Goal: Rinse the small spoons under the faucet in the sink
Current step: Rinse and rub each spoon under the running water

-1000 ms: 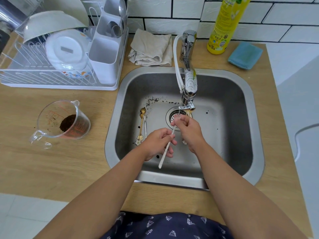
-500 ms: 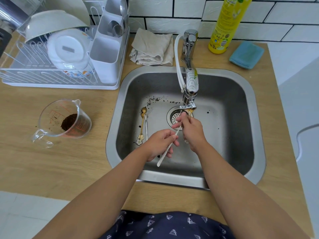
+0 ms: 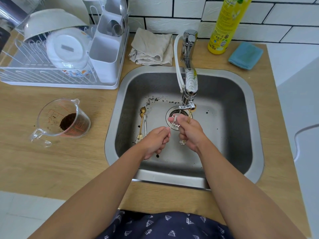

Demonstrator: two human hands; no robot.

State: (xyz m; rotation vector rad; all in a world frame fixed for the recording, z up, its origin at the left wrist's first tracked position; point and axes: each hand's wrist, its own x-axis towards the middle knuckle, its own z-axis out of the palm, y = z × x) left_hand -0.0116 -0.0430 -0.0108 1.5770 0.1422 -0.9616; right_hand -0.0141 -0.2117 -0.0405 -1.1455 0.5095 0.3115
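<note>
Nearest to us, at the front of the sink [image 3: 255, 128], our left hand [image 3: 156, 141] hangs with its fingers curled in together; we cannot tell whether anything is inside that fist. Just beyond it, nearer the drain, our right hand [image 3: 189, 131] has its fingers clamped on a gold spoon [image 3: 189, 118], whose flower end pokes out below the palm, and its thumb and forefinger pinch a small white spoon [image 3: 174, 120] under the faucet [image 3: 189, 94]. To the left of the drain two more spoons [image 3: 143, 123] lie on the sink floor, not yet picked up, with dark grounds scattered behind them. We judge the main risk to be the wet gold spoon slipping from a grip that is busy with two things at once, dropping toward the open drain directly beneath. Grounds could also wash back onto the waiting spoons if the stream splashes the sink floor.
</note>
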